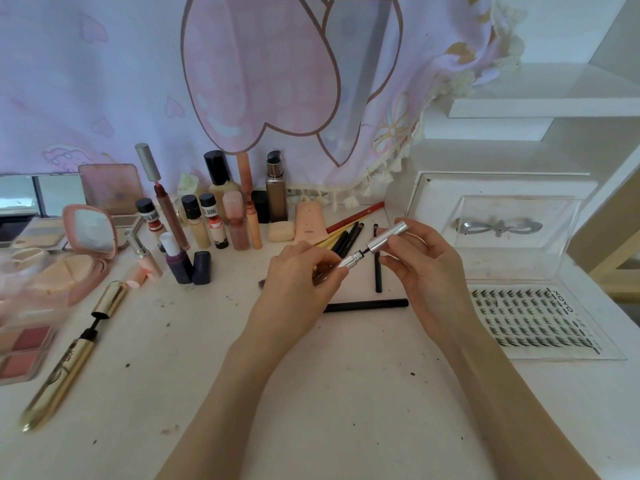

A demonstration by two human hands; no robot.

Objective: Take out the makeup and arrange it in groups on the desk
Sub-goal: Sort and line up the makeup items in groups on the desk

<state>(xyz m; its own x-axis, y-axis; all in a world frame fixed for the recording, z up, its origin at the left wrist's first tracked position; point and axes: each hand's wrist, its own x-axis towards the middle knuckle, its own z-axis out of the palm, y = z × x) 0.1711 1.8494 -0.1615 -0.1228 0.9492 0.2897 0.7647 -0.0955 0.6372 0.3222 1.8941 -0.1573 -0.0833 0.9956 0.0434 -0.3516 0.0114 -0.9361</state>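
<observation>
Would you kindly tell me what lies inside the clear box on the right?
The clear box holds rows of false lashes; its raised lid bears a silver bow.

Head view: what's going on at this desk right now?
A person is holding a silver tube in the left hand and its silver cap in the right hand, above the white desk. The two parts are slightly apart, with a thin dark wand showing between them. Bottles stand grouped at the back, pencils lie beyond the hands, a gold mascara lies open on the left, and a lash tray sits on the right.
</observation>
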